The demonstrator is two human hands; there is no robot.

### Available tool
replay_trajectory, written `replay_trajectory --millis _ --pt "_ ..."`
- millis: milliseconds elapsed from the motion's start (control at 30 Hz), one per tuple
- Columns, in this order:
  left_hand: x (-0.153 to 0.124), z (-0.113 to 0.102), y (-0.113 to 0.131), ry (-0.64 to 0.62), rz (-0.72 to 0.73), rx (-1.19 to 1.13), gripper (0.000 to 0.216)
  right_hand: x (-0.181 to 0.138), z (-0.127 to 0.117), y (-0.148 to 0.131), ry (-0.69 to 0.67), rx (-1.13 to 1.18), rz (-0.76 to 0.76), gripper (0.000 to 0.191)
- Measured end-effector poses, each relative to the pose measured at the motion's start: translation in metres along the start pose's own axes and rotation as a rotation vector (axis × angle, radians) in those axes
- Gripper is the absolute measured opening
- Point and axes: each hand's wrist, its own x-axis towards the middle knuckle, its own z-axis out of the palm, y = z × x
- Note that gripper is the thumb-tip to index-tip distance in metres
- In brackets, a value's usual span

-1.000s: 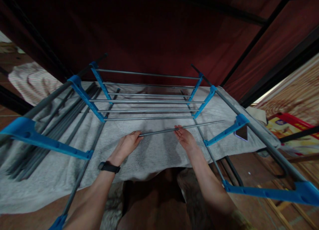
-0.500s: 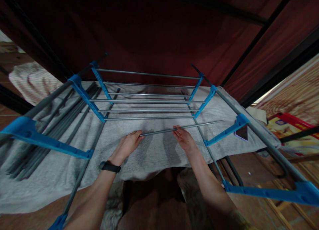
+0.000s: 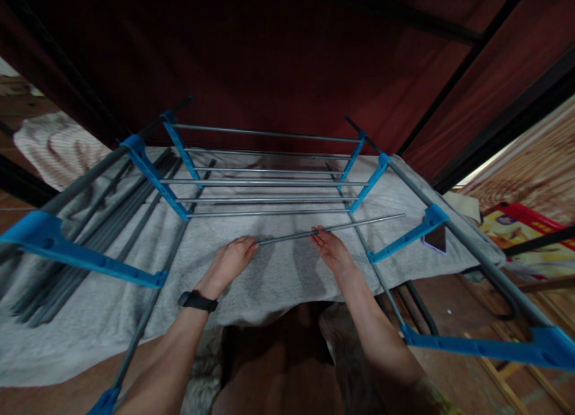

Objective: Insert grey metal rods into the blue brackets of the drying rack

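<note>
A thin grey metal rod [image 3: 362, 223] lies across both my hands, its right end tilted up toward the far right. My left hand [image 3: 234, 257] closes on the rod's left end. Farther along, near its middle, my right hand [image 3: 329, 245] pinches it between thumb and fingers. Around my hands stands a rack frame of grey tubes with blue plastic brackets. At the far side several crossbars [image 3: 269, 212] span between a left bracket [image 3: 155, 178] and a right bracket [image 3: 372, 182]. The near left bracket [image 3: 90, 254] and the near right bracket [image 3: 408, 234] have no crossbar between them.
A grey cloth [image 3: 278, 277] covers the surface under the frame. Several loose grey tubes [image 3: 103, 235] lie at the left. A phone [image 3: 435, 240] rests beyond the right bracket. A red and yellow box [image 3: 523, 238] is at the far right, and a dark red curtain [image 3: 269, 61] hangs behind.
Almost nothing differs. Both hands keep their hold on the rod, which has shifted very slightly.
</note>
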Motion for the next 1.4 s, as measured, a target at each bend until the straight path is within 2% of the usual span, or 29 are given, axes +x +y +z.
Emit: replay_trajectory --millis 267,600,933,1200,1400 --pt "0.001 -0.004 0.005 0.051 0.041 0.127 0.028 -0.001 0.002 0.001 -0.006 0.003 -0.001 0.013" --pt "0.001 0.003 0.018 0.040 0.074 0.213 0.030 -0.003 0.006 0.004 -0.009 -0.018 0.014 0.011" --pt "0.000 0.003 0.029 0.039 0.065 0.033 0.031 -0.009 0.012 0.007 -0.034 -0.021 0.044 0.008" --pt "0.000 0.000 0.023 0.041 0.063 0.032 0.030 -0.009 0.012 0.003 0.000 -0.023 0.053 0.015" --pt "0.001 -0.007 0.012 0.064 0.037 0.038 0.031 -0.003 0.002 -0.005 0.032 0.009 0.002 0.011"
